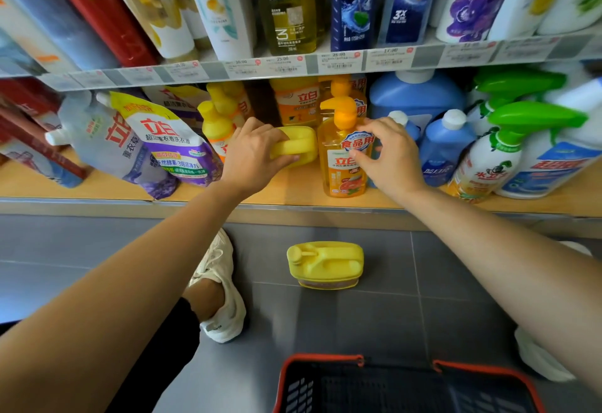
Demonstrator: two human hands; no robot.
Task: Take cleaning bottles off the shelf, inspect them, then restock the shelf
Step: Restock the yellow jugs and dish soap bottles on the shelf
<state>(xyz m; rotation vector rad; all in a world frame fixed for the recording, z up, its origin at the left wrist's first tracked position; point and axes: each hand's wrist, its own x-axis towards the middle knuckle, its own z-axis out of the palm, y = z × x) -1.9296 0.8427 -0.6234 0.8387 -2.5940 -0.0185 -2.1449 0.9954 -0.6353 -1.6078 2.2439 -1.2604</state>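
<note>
My left hand (252, 155) grips the handle of a yellow jug (298, 145) that stands on the wooden shelf (286, 189). Just right of it stands an orange pump bottle (343, 155) with a red and blue label. My right hand (389, 155) curls round that bottle's right side, thumb on the label. A second yellow jug (325, 264) stands on the grey floor below the shelf edge.
Purple and white refill pouches (163, 142) lean at the left of the shelf. Blue bottles (443, 145) and green-trigger spray bottles (495, 152) crowd the right. Shampoo bottles fill the upper shelf (293, 67). A black basket with a red rim (407, 383) sits on the floor by my shoe (221, 288).
</note>
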